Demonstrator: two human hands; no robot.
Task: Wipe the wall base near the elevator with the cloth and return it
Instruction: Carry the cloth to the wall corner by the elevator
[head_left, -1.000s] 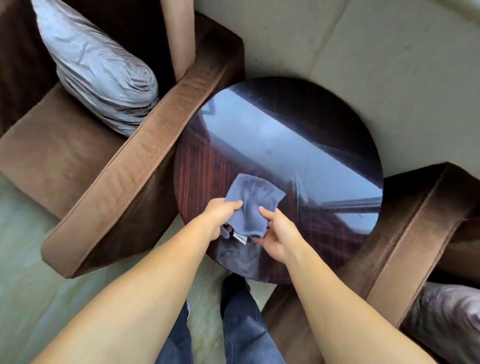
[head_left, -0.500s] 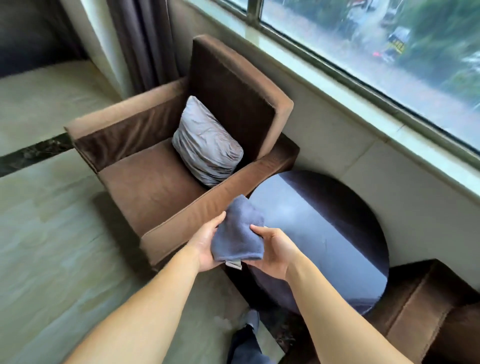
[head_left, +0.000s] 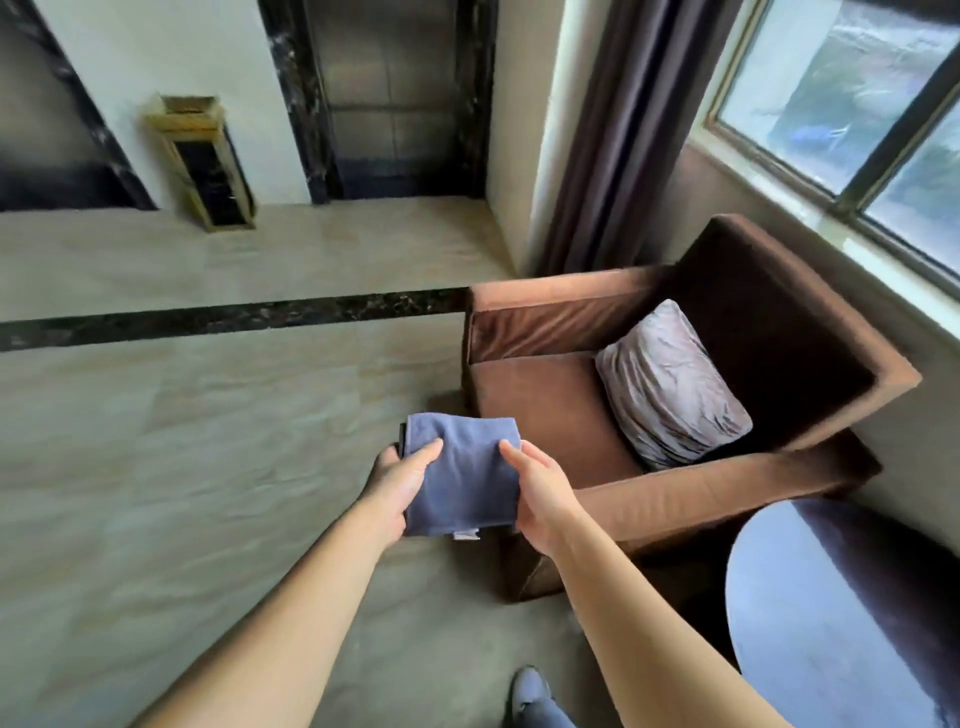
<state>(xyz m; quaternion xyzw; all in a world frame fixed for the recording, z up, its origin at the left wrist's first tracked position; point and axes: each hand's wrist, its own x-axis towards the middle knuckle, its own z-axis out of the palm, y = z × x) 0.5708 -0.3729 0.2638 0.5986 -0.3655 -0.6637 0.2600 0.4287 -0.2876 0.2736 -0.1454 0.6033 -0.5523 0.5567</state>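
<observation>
Both hands hold a folded blue cloth (head_left: 465, 475) out in front of the body above a pale tiled floor (head_left: 182, 441), the left hand (head_left: 397, 486) clasping its left edge with the thumb on top and the right hand (head_left: 543, 493) gripping its right edge the same way. To the right stands a brown armchair (head_left: 701, 415) under a window (head_left: 841, 104), a grey cushion (head_left: 670, 384) propped in its seat and a dark round table (head_left: 841, 623) beside it. Across the floor, well beyond the cloth, a dark-framed elevator door (head_left: 389, 98) is set in the far wall, with a gold-trimmed bin (head_left: 205, 166) to its left.
</observation>
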